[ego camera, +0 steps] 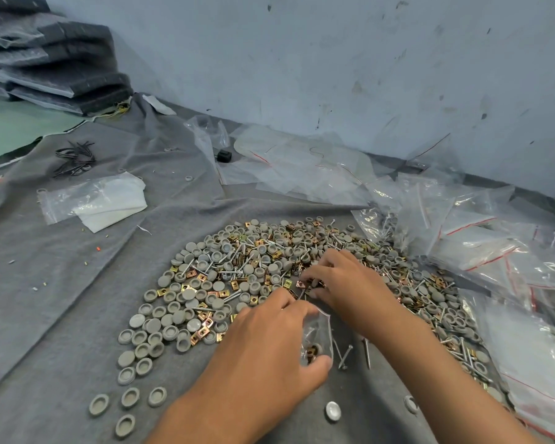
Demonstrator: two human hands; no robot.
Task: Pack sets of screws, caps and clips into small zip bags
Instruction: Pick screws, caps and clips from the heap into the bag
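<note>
Left hand [263, 354]: fingers curled round small clear plastic zip bag [318, 341], mouth pointing away toward the pile; a cap and clip already inside.
Right hand [343, 283]: fingers pinched together on a brass square clip [301, 284], just beyond the bag mouth.
Coming move, judged: short pull back toward the left fingers.
Loose steel screws [345, 355]: right of the bag, long axes pointing away.
Grey round plastic caps [161, 328]: left of both hands.
Filled bags [481, 248]: far right.

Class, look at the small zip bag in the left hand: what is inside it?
Inside the small zip bag, held by the left hand, sit a gold clip and a grey cap. The fingers hide any more.
</note>
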